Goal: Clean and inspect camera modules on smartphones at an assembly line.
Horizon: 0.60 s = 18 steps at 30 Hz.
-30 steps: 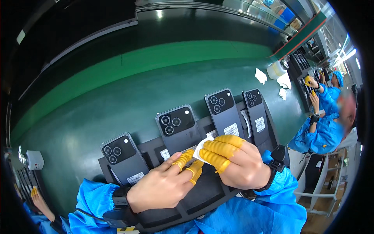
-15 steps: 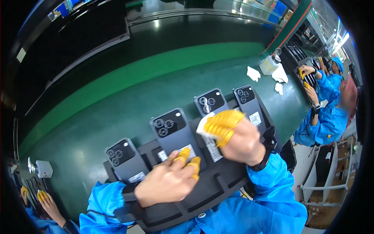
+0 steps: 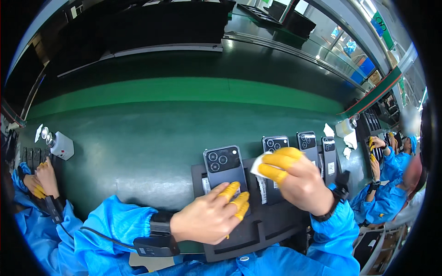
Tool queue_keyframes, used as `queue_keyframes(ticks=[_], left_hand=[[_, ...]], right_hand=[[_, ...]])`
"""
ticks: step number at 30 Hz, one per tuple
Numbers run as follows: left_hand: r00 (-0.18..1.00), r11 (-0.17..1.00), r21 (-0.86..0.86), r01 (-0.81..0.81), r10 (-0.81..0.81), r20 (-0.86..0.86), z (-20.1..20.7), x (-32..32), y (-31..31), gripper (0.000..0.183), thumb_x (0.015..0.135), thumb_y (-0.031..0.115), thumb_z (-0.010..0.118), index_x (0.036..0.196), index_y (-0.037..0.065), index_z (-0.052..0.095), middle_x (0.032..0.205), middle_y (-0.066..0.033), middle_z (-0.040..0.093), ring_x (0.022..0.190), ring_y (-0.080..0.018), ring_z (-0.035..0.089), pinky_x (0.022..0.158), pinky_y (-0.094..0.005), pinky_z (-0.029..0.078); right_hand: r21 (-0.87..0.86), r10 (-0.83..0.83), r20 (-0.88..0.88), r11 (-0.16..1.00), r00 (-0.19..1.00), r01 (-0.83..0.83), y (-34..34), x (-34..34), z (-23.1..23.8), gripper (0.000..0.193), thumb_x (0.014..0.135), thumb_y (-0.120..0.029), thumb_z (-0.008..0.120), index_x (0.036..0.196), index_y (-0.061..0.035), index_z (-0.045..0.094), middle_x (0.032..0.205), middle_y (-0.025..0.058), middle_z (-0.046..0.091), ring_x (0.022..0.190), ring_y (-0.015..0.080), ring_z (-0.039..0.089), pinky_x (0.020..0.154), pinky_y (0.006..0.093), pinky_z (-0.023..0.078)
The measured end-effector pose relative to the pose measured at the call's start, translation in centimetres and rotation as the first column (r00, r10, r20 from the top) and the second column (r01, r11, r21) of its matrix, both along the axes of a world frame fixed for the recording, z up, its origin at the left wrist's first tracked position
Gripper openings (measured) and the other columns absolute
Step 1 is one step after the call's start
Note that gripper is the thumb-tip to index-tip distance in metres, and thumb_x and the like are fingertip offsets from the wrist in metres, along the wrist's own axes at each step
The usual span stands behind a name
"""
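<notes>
My left hand, with yellow finger covers, lies with its fingers spread over the lower back of a dark grey smartphone. That phone rests back up in a black slotted tray. In my right hand, also with yellow finger covers, a folded white wipe is pinched over a second smartphone, whose middle my fingers hide. Further right in the tray stand a third smartphone and a fourth. White labels show on or beside several of the phones.
A white dispenser bottle stands at the left of the green table. Another bottle is at the right, near crumpled white wipes. Co-workers' hands show at far left, and a blue-sleeved co-worker at right.
The view has turned, so the tray appears further right. Earlier a phone showed left of the one under my left hand; now none shows there. My right hand still holds the wipe.
</notes>
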<state>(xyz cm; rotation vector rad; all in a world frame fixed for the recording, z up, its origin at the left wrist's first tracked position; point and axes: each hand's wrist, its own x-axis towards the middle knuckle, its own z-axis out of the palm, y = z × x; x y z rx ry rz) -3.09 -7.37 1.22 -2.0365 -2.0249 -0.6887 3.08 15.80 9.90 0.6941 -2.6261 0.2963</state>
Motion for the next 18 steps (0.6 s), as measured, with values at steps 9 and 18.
queue_keyframes(ticks=[9,18], left_hand=[[0.980,0.999,0.035,-0.011,0.004,0.197,-1.7,0.7,-1.1,0.040,0.065,0.026,0.069,0.099,0.003,0.072,0.105,-0.0097,0.066,0.107,-0.0324,0.064,0.111,-0.0527,0.042],[0.994,0.993,0.108,-0.043,0.032,0.102,-1.9,0.7,-0.6,0.030,0.078,0.027,0.063,0.094,0.005,0.074,0.102,-0.0097,0.066,0.102,-0.0313,0.066,0.105,-0.0506,0.047]], right_hand=[[0.051,0.235,-0.005,0.971,0.972,-0.234,-3.8,-6.2,-4.7,0.038,0.064,-0.007,0.068,0.100,0.0014,0.072,0.098,0.0118,0.066,0.094,0.0312,0.066,0.083,0.0388,0.057],[0.021,0.199,0.052,0.980,0.979,-0.200,-3.3,-5.1,-3.0,0.035,0.058,-0.008,0.068,0.091,0.0034,0.073,0.098,0.0137,0.067,0.089,0.0318,0.066,0.074,0.0387,0.058]])
